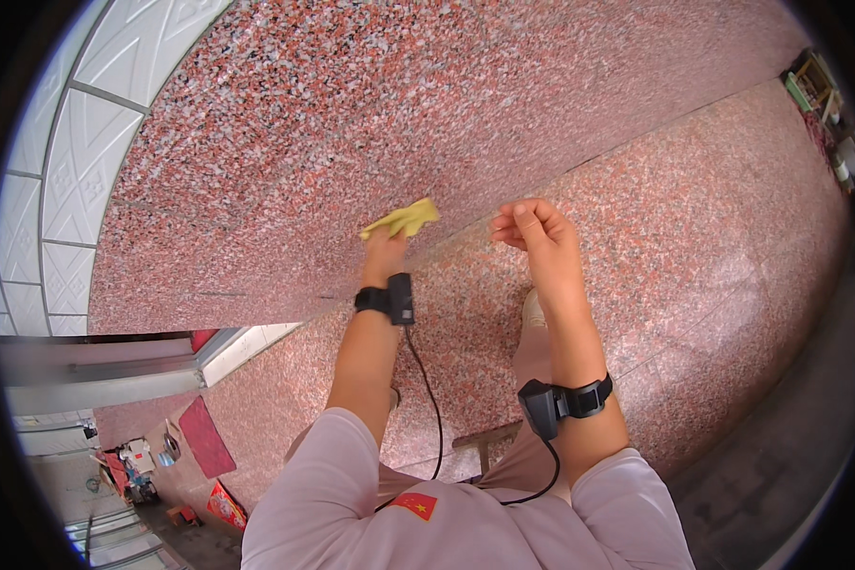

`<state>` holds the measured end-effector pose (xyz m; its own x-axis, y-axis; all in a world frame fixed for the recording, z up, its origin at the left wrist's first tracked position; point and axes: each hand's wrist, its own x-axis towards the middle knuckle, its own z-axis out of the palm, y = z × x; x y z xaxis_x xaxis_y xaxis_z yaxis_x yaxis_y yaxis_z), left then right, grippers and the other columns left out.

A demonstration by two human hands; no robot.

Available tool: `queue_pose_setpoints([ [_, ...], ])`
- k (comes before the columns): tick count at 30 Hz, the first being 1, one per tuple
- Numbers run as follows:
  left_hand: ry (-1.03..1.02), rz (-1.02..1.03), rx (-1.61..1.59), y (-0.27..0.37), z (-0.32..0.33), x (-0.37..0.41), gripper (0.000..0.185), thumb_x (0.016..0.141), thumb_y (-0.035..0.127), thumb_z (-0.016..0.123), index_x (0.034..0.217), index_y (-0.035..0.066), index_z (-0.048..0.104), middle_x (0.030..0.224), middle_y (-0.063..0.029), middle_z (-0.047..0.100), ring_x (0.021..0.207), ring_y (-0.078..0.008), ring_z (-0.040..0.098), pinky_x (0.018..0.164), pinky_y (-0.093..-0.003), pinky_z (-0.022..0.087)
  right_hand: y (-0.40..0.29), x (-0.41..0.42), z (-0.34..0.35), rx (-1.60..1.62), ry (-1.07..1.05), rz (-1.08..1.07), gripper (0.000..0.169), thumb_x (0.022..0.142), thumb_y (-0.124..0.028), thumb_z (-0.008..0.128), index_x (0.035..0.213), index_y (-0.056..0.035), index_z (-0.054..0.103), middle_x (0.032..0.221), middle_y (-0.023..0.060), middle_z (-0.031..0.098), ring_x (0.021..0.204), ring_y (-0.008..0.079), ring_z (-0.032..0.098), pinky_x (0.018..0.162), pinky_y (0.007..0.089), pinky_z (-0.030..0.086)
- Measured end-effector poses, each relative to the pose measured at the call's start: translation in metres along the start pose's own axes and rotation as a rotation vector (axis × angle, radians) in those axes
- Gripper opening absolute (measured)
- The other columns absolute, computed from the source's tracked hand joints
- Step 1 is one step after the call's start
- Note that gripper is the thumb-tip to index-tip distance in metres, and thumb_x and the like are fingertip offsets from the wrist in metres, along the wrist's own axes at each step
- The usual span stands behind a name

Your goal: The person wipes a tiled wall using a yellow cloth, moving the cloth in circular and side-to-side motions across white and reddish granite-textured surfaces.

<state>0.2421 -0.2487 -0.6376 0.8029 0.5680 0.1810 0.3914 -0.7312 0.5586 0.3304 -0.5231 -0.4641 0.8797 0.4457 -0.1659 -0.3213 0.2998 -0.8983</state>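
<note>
My left hand point(385, 248) grips a yellow cloth point(410, 217) and holds it against the speckled red granite wall point(313, 149), low down near where the wall meets the floor. Part of the cloth sticks out past the fingers, and both hand and cloth are slightly blurred. My right hand point(538, 231) hangs in the air over the granite floor point(684, 214), to the right of the cloth. Its fingers are loosely curled with small gaps between them, and nothing shows in them.
Below me is part of a small wooden stool point(488, 438). White patterned tiles point(78, 164) border the wall at left, above a doorway sill point(249, 349). A red mat point(206, 438) lies at lower left. Containers and other items point(823, 107) stand at far right. Cables hang from both wrist devices.
</note>
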Motion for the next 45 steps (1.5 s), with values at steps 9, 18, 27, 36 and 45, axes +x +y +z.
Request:
queue_pose_setpoints([
  [9,0.157,-0.893,-1.789,0.126,0.008,0.06,0.025,0.084,-0.005,0.041,0.108,-0.004,0.049,0.111,-0.0202,0.054,0.106,-0.0335,0.052,0.093,-0.0449,0.046,-0.002,0.004,0.003,0.032,0.049,-0.012,0.02,0.092,-0.014,0.048,0.088,0.0028,0.058,0.079,0.0084,0.062,0.068,0.013,0.059,0.065,0.025,0.049],
  [18,0.305,-0.582,-1.657,0.141,-0.16,0.035,0.024,0.087,-0.002,0.042,0.11,-0.001,0.048,0.112,-0.0161,0.055,0.102,-0.0291,0.056,0.087,-0.0417,0.051,-0.003,0.0,0.003,0.019,0.038,-0.036,0.018,0.091,-0.014,0.049,0.087,0.0018,0.058,0.078,0.0077,0.062,0.067,0.0118,0.059,0.063,0.0245,0.049],
  [27,0.554,0.753,0.569,0.218,-0.192,0.046,0.049,0.076,-0.002,0.057,0.124,0.002,0.048,0.131,-0.0143,0.045,0.125,-0.0322,0.039,0.103,-0.0437,0.031,0.002,0.002,0.006,-0.066,0.05,-0.126,0.018,0.09,-0.013,0.05,0.084,0.0019,0.058,0.072,0.0047,0.061,0.065,0.0099,0.057,0.061,0.0242,0.047],
  [36,-0.067,0.824,0.599,0.191,-0.077,0.096,0.06,0.077,-0.005,0.044,0.133,0.014,0.038,0.14,-0.0038,0.036,0.1,-0.022,0.06,0.072,-0.0343,0.052,0.006,0.007,0.001,-0.121,0.052,-0.125,0.019,0.091,-0.014,0.05,0.087,0.0024,0.059,0.076,0.0055,0.061,0.067,0.0111,0.057,0.065,0.025,0.048],
  [45,-0.366,0.945,0.794,0.1,-0.017,0.079,0.052,0.082,0.008,0.045,0.133,0.006,0.033,0.091,-0.0148,0.063,0.066,-0.0257,0.063,0.058,-0.0361,0.05,0.004,0.004,0.002,-0.132,0.033,-0.105,0.02,0.092,-0.014,0.049,0.09,0.0038,0.058,0.077,0.0071,0.061,0.068,0.0126,0.058,0.066,0.0254,0.049],
])
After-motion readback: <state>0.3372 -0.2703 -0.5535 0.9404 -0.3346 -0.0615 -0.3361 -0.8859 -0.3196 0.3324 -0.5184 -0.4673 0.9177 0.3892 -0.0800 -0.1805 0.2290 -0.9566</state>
